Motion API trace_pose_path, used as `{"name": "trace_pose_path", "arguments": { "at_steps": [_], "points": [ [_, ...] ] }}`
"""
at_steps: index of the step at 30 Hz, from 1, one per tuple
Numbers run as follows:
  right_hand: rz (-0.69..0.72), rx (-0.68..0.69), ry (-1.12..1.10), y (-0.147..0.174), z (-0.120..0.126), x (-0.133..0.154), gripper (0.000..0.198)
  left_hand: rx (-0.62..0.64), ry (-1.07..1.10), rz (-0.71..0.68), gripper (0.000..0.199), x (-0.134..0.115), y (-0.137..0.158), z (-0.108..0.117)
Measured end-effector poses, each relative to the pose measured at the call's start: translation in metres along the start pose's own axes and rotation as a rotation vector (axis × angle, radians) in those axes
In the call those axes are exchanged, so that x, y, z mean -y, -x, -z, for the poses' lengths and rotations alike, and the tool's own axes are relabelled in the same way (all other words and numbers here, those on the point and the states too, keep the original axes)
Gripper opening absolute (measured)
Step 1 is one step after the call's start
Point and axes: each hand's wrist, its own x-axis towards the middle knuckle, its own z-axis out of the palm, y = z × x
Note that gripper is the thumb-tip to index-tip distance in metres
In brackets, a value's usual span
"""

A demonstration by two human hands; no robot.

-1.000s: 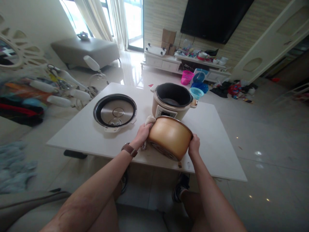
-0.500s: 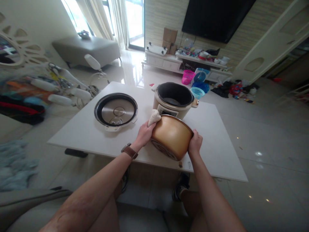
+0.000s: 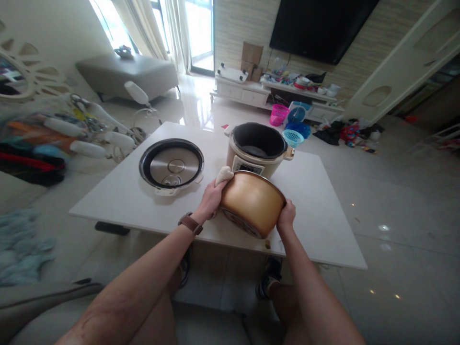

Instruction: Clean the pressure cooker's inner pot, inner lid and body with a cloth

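Between my two hands a gold-coloured inner pot [image 3: 253,201] is held tilted above the near part of the white table [image 3: 118,203], its base partly showing toward me. My left hand [image 3: 211,195] grips its left side along with a pale cloth [image 3: 224,175] at the rim. On the opposite side my right hand [image 3: 286,214] is closed on the pot's edge. Just behind stands the cooker body [image 3: 257,143], a beige electric pressure cooker with a dark open cavity. To the left, the round cooker lid [image 3: 176,165] lies with its metal underside up.
A lamp with several white shades [image 3: 120,140] stands beyond the table's left edge. Past the far side sit a pink basket [image 3: 278,115] and a light-blue basket [image 3: 293,138] on the floor. A small brown piece [image 3: 268,244] lies at the table's near edge.
The inner pot, with both hands and the cloth, has shifted slightly left. The cooker body and lid stay in place on the table.
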Motion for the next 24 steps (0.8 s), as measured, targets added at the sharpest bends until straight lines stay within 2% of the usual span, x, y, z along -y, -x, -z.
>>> {"name": "trace_pose_path", "arguments": {
  "at_steps": [4,6,8,12,15,21,24],
  "points": [
    [-0.026,-0.019,0.017,0.006,-0.011,-0.005,0.040,0.102,-0.215,-0.324,0.048,-0.023,0.016,0.014],
    [-0.027,-0.021,0.018,0.009,-0.014,-0.007,0.040,0.192,-0.290,-0.411,0.054,-0.030,0.021,0.019],
    [-0.028,-0.023,0.019,0.010,-0.016,-0.009,0.039,0.206,-0.306,-0.427,0.055,-0.032,0.023,0.021],
    [-0.034,-0.031,0.026,0.010,-0.017,-0.011,0.035,0.102,-0.261,-0.346,0.050,-0.026,0.017,0.019],
    [-0.057,-0.040,0.029,0.010,-0.017,-0.011,0.035,0.062,-0.166,-0.215,0.047,-0.016,0.006,0.017],
    [-0.118,-0.036,0.028,0.010,-0.016,-0.008,0.035,0.099,0.022,0.165,0.047,0.016,-0.014,0.021],
    [-0.137,-0.028,0.021,0.005,-0.016,-0.008,0.036,0.096,0.023,0.230,0.046,0.024,-0.015,0.022]
  ]
}}
